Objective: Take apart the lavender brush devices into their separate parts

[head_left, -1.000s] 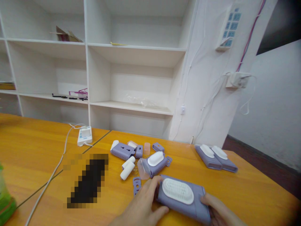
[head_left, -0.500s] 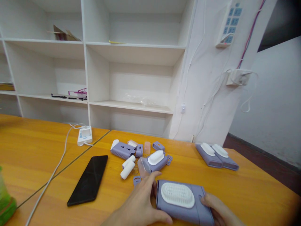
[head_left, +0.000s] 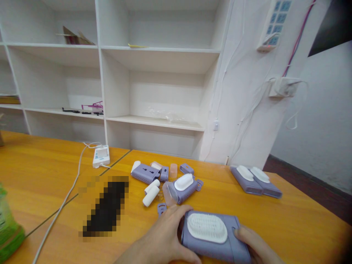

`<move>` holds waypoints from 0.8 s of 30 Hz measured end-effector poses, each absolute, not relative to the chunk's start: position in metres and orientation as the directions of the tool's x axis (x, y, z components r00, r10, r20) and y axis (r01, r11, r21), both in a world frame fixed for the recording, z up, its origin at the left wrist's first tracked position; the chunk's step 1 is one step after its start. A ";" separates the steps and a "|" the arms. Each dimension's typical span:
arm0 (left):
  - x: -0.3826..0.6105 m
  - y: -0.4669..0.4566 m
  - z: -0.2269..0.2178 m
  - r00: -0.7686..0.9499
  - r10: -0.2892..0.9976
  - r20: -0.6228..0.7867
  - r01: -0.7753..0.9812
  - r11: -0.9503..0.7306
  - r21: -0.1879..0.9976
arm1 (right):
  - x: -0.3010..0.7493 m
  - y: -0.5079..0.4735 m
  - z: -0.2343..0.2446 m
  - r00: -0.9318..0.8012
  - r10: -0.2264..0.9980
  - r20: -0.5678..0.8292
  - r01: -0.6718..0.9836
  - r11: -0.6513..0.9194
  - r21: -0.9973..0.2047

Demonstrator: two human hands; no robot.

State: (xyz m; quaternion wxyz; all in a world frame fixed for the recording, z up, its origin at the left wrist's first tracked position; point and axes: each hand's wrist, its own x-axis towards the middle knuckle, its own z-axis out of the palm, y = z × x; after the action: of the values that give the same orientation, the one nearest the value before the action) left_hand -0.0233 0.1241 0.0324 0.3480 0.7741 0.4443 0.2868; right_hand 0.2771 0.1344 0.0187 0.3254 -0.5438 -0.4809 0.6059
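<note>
Two hands gripped the case [head_left: 214, 247], which lay flat on the table [head_left: 288, 220] near its front edge. The left hand [head_left: 165, 238] closed round its left end and the right hand [head_left: 254, 245] clasped the right end. The case was a flat lilac slab with rounded corners and a white oval bristled pad [head_left: 206, 227] on top.

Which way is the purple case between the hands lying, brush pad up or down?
Pad up: the white bristled pad faces upward on top of the purple case.
</note>
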 end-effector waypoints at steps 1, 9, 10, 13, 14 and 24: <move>-0.023 0.124 0.031 0.435 0.890 0.133 0.487 -0.358 0.797 | 0.276 0.133 0.020 -0.193 0.918 -0.347 0.119 -0.329 -0.937; -0.018 0.128 0.031 0.461 0.863 0.208 0.518 -0.452 0.726 | 0.273 0.131 0.020 -0.138 0.925 -0.354 0.094 -0.344 -0.934; -0.017 0.128 0.032 0.464 0.859 0.215 0.543 -0.468 0.697 | 0.273 0.132 0.019 -0.130 0.927 -0.352 0.094 -0.342 -0.935; -0.016 0.129 0.034 0.454 0.865 0.214 0.600 -0.475 0.644 | 0.276 0.134 0.014 -0.107 0.933 -0.344 0.095 -0.335 -0.937; -0.016 0.129 0.035 0.452 0.865 0.216 0.606 -0.476 0.638 | 0.276 0.135 0.012 -0.101 0.933 -0.345 0.098 -0.336 -0.937; -0.013 0.125 0.042 0.400 0.881 0.254 0.642 -0.467 0.609 | 0.275 0.143 -0.003 -0.111 0.909 -0.402 0.080 -0.395 -0.915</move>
State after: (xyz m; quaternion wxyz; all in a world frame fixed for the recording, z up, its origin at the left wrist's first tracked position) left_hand -0.0128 0.1248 0.0418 0.2130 0.8092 0.4703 0.2805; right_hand 0.2754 0.1429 -0.0029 0.3409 -0.5728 -0.4317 0.6077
